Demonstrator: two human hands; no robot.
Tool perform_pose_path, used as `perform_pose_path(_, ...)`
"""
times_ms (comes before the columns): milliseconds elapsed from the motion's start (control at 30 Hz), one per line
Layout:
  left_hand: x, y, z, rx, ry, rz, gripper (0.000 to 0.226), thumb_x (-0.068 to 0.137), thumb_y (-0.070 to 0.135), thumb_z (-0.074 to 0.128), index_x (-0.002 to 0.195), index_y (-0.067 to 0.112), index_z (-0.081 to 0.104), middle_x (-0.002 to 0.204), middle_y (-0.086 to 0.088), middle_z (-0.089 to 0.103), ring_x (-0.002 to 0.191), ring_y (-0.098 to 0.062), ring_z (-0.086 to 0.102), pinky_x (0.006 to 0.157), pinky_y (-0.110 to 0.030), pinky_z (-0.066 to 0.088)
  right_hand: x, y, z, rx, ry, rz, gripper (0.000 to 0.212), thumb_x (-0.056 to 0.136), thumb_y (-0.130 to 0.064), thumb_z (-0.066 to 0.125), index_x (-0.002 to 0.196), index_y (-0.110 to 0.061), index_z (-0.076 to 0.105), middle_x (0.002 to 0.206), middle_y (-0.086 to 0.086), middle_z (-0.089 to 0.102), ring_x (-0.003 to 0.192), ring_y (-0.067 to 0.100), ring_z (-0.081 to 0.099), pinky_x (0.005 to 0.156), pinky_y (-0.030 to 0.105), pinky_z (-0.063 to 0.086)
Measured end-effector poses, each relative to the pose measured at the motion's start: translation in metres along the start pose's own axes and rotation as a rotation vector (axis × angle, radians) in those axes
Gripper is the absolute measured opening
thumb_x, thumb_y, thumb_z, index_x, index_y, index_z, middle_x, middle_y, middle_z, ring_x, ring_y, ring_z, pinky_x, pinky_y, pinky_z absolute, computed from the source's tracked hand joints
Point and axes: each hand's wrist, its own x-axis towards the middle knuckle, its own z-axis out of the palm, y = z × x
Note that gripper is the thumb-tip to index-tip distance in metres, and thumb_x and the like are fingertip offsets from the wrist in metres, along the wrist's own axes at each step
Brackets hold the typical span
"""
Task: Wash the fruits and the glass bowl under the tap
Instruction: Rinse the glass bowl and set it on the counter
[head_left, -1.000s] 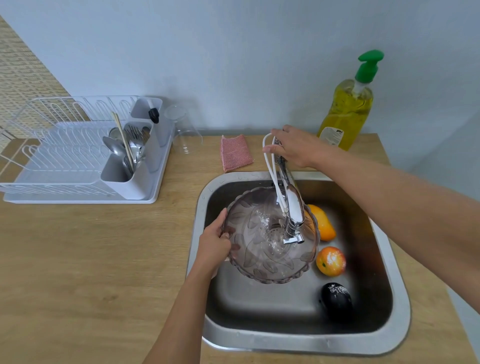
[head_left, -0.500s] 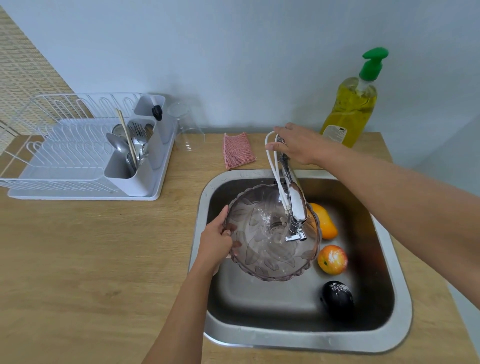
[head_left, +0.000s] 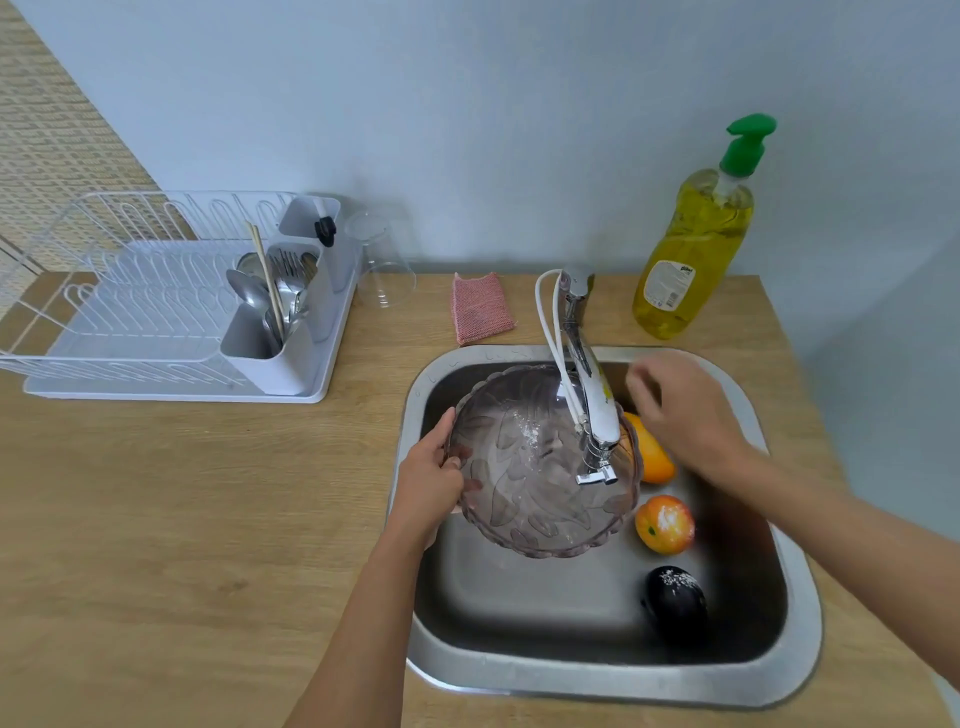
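Observation:
My left hand grips the left rim of a tinted glass bowl and holds it tilted over the steel sink, under the chrome tap. White specks cling to the bowl's inside. My right hand hovers blurred over the sink's back right, fingers apart, holding nothing. On the sink floor to the right lie an orange fruit, partly behind the bowl, a red-orange fruit and a dark fruit with white specks.
A yellow soap bottle with a green pump stands at the back right. A pink sponge lies behind the sink. A white dish rack with cutlery and an upturned clear glass stand at the left.
My right hand has left the tap handle and moved forward and right, over the sink. My left hand still holds the bowl under the tap; the view shifted slightly.

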Motion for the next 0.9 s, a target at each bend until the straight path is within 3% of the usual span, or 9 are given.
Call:
perform_pose_path(133,-0.003,0.004,0.004,0.007,-0.023,-0.009,0.070,0.097,-0.010,0.037,0.150,0.036,0.039,0.135,-0.004,0.060,0.115,-0.032,0.066,0.058,-0.023,0.059,-0.062,-0.004,0.019,-0.084,-0.205,-0.370,0.014,0.090,-0.035,0.054,0.086,-0.022,0.057,0.089,0.006,0.064,0.090,0.024,0.056,0.080,0.038,0.045)
perform_pose_path(200,-0.007,0.006,0.012,0.040,-0.049,0.000,0.071,0.097,-0.010,0.039,0.149,0.039,0.040,0.131,-0.002,0.064,0.110,-0.031,0.069,0.057,-0.026,0.058,-0.070,-0.022,0.029,-0.146,-0.513,-0.484,0.037,0.095,-0.049,0.045,0.119,-0.026,0.060,0.132,0.005,0.061,0.128,0.023,0.048,0.110,0.044,0.039)
perform_pose_path(300,-0.014,0.011,0.024,0.121,-0.116,0.033,0.070,0.096,-0.009,0.043,0.146,0.040,0.044,0.116,-0.004,0.070,0.092,-0.034,0.075,0.060,-0.030,0.056,-0.067,-0.044,0.045,-0.187,-0.900,-0.497,0.070,0.095,-0.066,0.016,0.157,-0.034,0.010,0.167,-0.006,-0.003,0.154,0.021,-0.003,0.123,0.045,0.011)
perform_pose_path(367,-0.020,0.014,0.028,0.129,-0.145,0.037,0.069,0.096,-0.009,0.043,0.148,0.036,0.042,0.112,-0.007,0.070,0.088,-0.039,0.074,0.062,-0.033,0.059,-0.058,-0.047,0.047,-0.210,-0.899,-0.413,0.077,0.093,-0.068,0.016,0.156,-0.033,-0.007,0.162,-0.008,-0.022,0.151,0.020,-0.020,0.119,0.042,-0.001)
perform_pose_path(467,-0.025,0.019,0.021,0.089,-0.108,0.016,0.068,0.098,-0.009,0.042,0.149,0.036,0.040,0.114,-0.004,0.069,0.087,-0.033,0.076,0.067,-0.036,0.062,-0.046,-0.030,0.038,-0.339,-0.794,-0.232,0.092,0.083,-0.080,0.012,0.157,-0.030,-0.012,0.164,0.001,-0.021,0.150,0.023,-0.023,0.114,0.035,-0.017)
perform_pose_path(533,-0.027,0.021,0.016,0.080,-0.084,0.009,0.067,0.098,-0.008,0.043,0.150,0.034,0.040,0.114,-0.003,0.068,0.087,-0.031,0.076,0.069,-0.039,0.063,-0.047,-0.028,0.033,-0.398,-0.827,-0.230,0.104,0.073,-0.084,0.004,0.156,-0.025,-0.014,0.165,0.004,-0.021,0.151,0.026,-0.021,0.118,0.038,-0.017)
perform_pose_path(700,-0.033,0.019,0.018,0.123,-0.164,0.024,0.068,0.095,-0.008,0.045,0.149,0.033,0.041,0.116,-0.002,0.072,0.087,-0.029,0.077,0.074,-0.049,0.062,-0.064,-0.065,0.051,-0.126,-0.917,-0.333,0.076,0.095,-0.068,0.017,0.154,-0.033,-0.016,0.160,-0.011,-0.028,0.149,0.018,-0.026,0.125,0.051,0.001)
perform_pose_path(833,-0.036,0.021,0.010,0.017,-0.097,-0.005,0.065,0.098,-0.009,0.042,0.148,0.033,0.043,0.115,-0.005,0.071,0.102,-0.038,0.071,0.081,-0.051,0.060,-0.045,-0.045,0.043,-0.367,-0.817,-0.128,0.103,0.074,-0.084,0.008,0.157,-0.027,-0.011,0.164,0.001,-0.022,0.153,0.024,-0.017,0.121,0.043,-0.016)
perform_pose_path(900,-0.035,0.020,0.007,-0.029,-0.070,-0.031,0.066,0.099,-0.010,0.042,0.147,0.035,0.043,0.115,-0.006,0.071,0.103,-0.041,0.070,0.082,-0.052,0.059,-0.047,-0.044,0.035,-0.390,-0.877,-0.184,0.099,0.082,-0.085,0.021,0.159,-0.025,0.000,0.166,0.002,-0.017,0.153,0.025,-0.016,0.123,0.046,-0.012)
